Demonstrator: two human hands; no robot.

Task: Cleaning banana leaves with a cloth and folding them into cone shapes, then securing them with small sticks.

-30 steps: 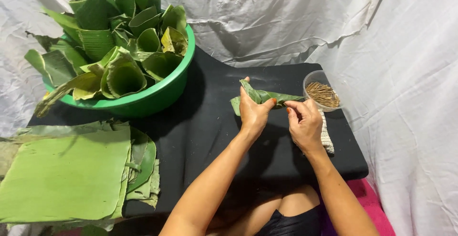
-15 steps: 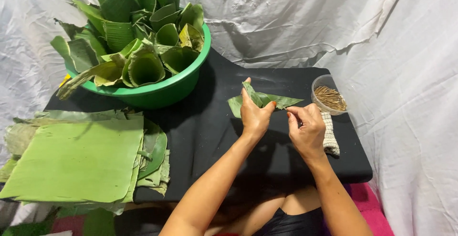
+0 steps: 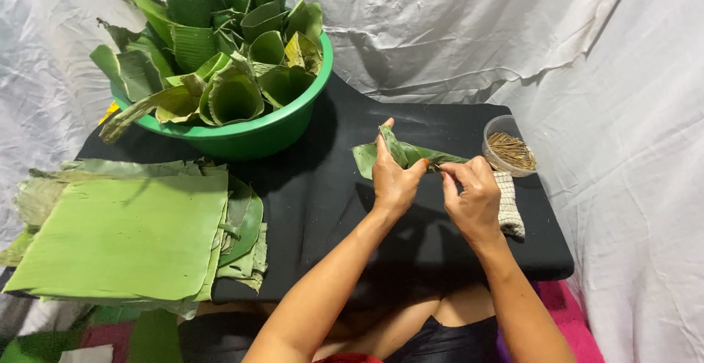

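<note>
Head view looks down on a black surface [image 3: 323, 209] set against white draped cloth [image 3: 455, 33]. The left hand [image 3: 392, 180] holds a folded green leaf [image 3: 400, 154] just above the middle of the surface, its grip closed around the leaf with the thumb on the right side and one finger raised along the leaf's upper tip. The right hand [image 3: 473, 194] is just beside it, its fingertips pinched on the right-hand end of the same leaf; whether something thin sits between those fingertips cannot be told. Near the right hand, at the far right of the surface, stands a small clear cup [image 3: 506, 147] filled with thin brown sticks [image 3: 513, 150], and a rolled pale cloth [image 3: 508, 205] lies just in front of it, touching the right hand's outer side. At the far left a green bowl [image 3: 257, 136] is heaped with leaves rolled into cones [image 3: 231, 95]. A stack of flat leaf sheets [image 3: 132, 231] lies at the near left, overhanging the edge of the surface, well apart from both hands.
</note>
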